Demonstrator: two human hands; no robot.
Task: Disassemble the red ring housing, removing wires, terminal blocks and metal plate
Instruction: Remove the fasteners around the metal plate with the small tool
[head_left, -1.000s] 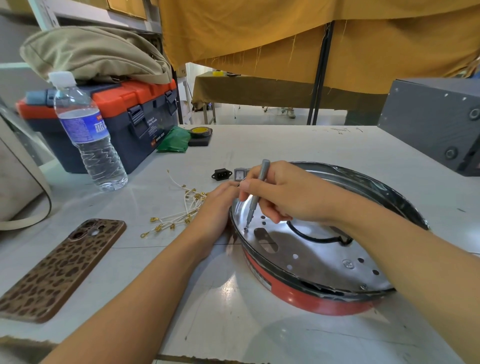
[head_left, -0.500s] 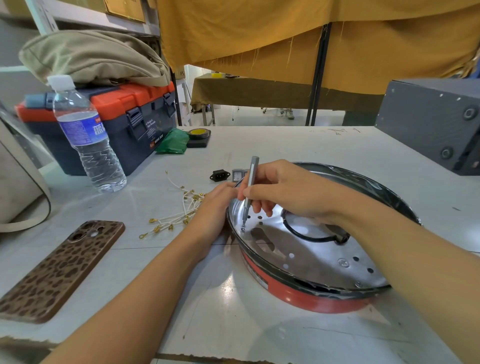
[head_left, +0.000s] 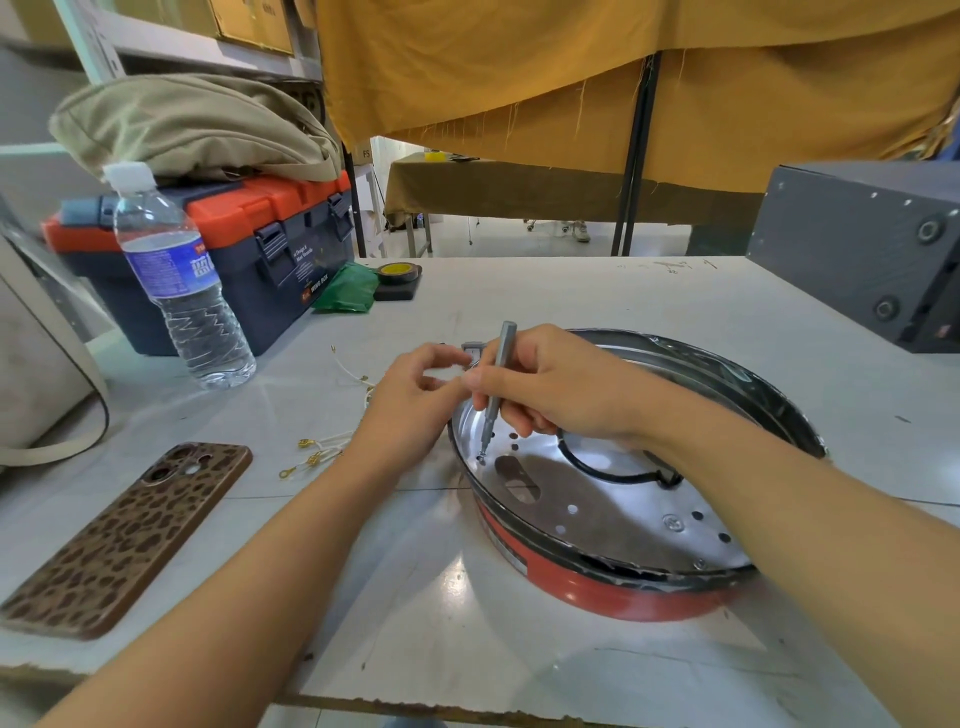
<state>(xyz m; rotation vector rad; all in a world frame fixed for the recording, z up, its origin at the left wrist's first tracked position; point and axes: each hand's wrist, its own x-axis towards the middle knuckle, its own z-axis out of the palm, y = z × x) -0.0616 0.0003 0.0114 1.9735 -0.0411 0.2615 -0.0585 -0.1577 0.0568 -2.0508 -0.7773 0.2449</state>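
The red ring housing lies on the white table, with a shiny perforated metal plate inside it and a black wire loop on the plate. My right hand grips a slim grey screwdriver, held nearly upright with its tip on a screw at the plate's left edge. My left hand hovers just left of the rim, its fingers loosely curled and holding nothing. Loose white wires with gold terminals lie left of the housing. A small grey part peeks out behind my hands.
A phone in a leopard-pattern case lies at the front left. A water bottle and an orange-lidded toolbox stand at the back left, with green cloth and tape beside them. A grey box sits at the back right.
My left hand has lifted off the housing rim and its fingers have curled. The screwdriver has tilted more upright, its tip staying on the screw.
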